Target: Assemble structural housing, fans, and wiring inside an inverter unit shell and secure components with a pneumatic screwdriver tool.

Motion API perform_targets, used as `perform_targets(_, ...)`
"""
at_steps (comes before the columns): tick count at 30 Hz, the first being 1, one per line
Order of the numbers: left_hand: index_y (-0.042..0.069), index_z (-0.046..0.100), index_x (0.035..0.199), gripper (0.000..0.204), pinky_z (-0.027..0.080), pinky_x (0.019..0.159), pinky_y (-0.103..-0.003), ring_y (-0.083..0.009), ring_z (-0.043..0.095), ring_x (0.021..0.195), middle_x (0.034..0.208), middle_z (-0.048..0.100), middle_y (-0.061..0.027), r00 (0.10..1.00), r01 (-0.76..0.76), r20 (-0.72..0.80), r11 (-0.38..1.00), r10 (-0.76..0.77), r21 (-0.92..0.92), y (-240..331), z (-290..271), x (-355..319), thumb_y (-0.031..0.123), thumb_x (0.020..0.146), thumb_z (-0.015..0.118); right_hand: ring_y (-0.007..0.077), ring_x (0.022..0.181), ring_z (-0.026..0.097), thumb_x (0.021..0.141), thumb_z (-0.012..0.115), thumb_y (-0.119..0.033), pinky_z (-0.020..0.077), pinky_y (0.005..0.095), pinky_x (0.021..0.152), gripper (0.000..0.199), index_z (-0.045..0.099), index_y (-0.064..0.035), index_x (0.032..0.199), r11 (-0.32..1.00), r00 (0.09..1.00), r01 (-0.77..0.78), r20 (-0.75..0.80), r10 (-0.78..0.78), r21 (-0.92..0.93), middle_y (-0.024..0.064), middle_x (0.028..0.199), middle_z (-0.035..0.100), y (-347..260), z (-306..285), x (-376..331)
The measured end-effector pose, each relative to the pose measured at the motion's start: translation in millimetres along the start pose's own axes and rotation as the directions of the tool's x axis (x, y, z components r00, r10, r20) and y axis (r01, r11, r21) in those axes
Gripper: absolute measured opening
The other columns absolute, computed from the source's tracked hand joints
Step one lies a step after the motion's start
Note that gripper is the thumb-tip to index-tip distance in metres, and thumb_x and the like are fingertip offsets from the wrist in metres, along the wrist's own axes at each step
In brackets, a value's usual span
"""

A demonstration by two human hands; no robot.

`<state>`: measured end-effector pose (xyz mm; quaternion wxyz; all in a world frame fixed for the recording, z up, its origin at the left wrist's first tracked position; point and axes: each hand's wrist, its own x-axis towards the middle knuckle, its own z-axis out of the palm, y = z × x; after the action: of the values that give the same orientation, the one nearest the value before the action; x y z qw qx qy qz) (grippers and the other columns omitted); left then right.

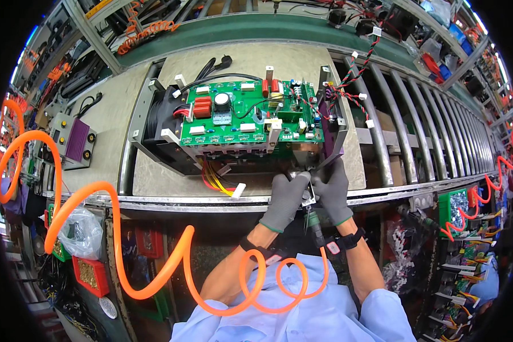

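A partly built electrical unit with a green circuit board (251, 122) lies on a pale board in front of me. Both my hands, in grey gloves, are at its near right corner. My left hand (288, 196) is closed, thumb and fingers together by the unit's lower edge; what they pinch is hidden. My right hand (334, 194) curls round the side of an air-powered hand tool (314, 219), whose metal and green rear end shows between my hands. The tool's front is hidden. An orange coiled air hose (179, 262) runs from it to the left.
Metal rollers (433, 125) stretch off to the right of the pale board (165, 179). At the left stands a smaller purple-sided unit (74, 139). Red bins (91, 277) and a green bin (454, 210) of small parts flank me. Loose wires with white connectors (238, 190) hang from the unit.
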<state>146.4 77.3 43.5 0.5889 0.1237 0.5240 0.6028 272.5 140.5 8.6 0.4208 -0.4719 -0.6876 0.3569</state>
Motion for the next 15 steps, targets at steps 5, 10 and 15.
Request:
perform_targets(5, -0.007, 0.067, 0.091, 0.022, 0.057, 0.056, -0.03, -0.0209, 0.071, 0.064, 0.077, 0.069, -0.013, 0.996, 0.048, 0.083, 0.997, -0.043, -0.06, 2.8, -11.0, 3.5, 0.014, 0.088, 0.064, 0.0247, 0.076, 0.065, 0.081, 0.075, -0.012, 0.0526, 0.0375, 0.069, 0.038, 0.055, -0.0039, 0.112, 0.999, 0.998, 0.047, 0.048, -0.048, 0.02, 0.0113, 0.086, 0.065, 5.5, 8.1, 3.0)
perform_targets(10, -0.006, 0.068, 0.092, 0.025, 0.058, 0.061, -0.031, -0.0218, 0.071, 0.066, 0.079, 0.072, -0.0158, 0.974, 0.183, 0.147, 0.981, -0.173, -0.063, 12.5, -24.2, 11.4, 0.018, 0.09, 0.063, 0.0227, 0.074, 0.064, 0.083, 0.075, -0.014, 0.051, 0.0362, 0.067, 0.033, 0.057, -0.0036, 0.108, 1.0, 0.999, -0.012, 0.051, 0.012, 0.006, 0.0107, 0.085, 0.064, 10.7, 9.7, 4.5)
perform_targets(15, -0.007, 0.068, 0.101, 0.029, 0.058, 0.065, -0.033, -0.0236, 0.071, 0.07, 0.083, 0.072, -0.0176, 0.963, 0.205, 0.182, 0.979, -0.198, -0.021, 24.2, -33.6, 6.1, 0.019, 0.091, 0.062, 0.0217, 0.077, 0.065, 0.085, 0.072, -0.012, 0.0518, 0.0358, 0.07, 0.032, 0.057, -0.0026, 0.11, 0.997, 0.997, 0.082, 0.01, -0.082, -0.002, 0.0115, 0.089, 0.066, 10.5, 12.5, 5.6)
